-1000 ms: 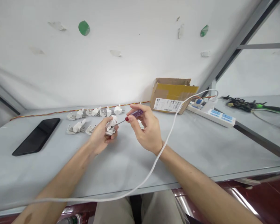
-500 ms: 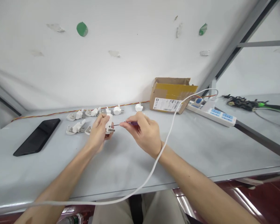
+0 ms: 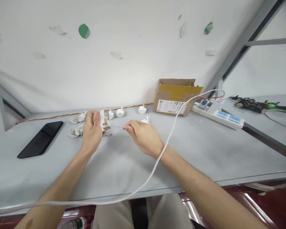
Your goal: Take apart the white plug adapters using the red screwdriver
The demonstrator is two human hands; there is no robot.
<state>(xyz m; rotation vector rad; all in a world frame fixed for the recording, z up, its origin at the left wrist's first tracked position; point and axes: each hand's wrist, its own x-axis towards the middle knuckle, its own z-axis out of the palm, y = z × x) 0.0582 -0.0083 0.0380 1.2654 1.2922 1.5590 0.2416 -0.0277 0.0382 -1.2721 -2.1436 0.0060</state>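
My left hand (image 3: 91, 132) grips a white plug (image 3: 102, 120) upright above the grey table (image 3: 205, 149), its metal prongs pointing right. My right hand (image 3: 143, 136) is closed around a screwdriver; only its thin metal shaft (image 3: 114, 126) shows, with the tip set against the plug's face. The handle is hidden inside my fist. Several more white plugs (image 3: 77, 131) lie on the table behind and left of my left hand.
A black phone (image 3: 40, 139) lies at the left. A cardboard box (image 3: 176, 97) stands at the back, with a white power strip (image 3: 219, 116) to its right. A white cable (image 3: 166, 146) runs from the strip across my right wrist. A twisted coloured wire (image 3: 62, 114) follows the wall.
Both hands have moved left and a little farther away. The plug has turned upright in my left hand. The screwdriver's purple handle, visible before, has slipped into my right fist.
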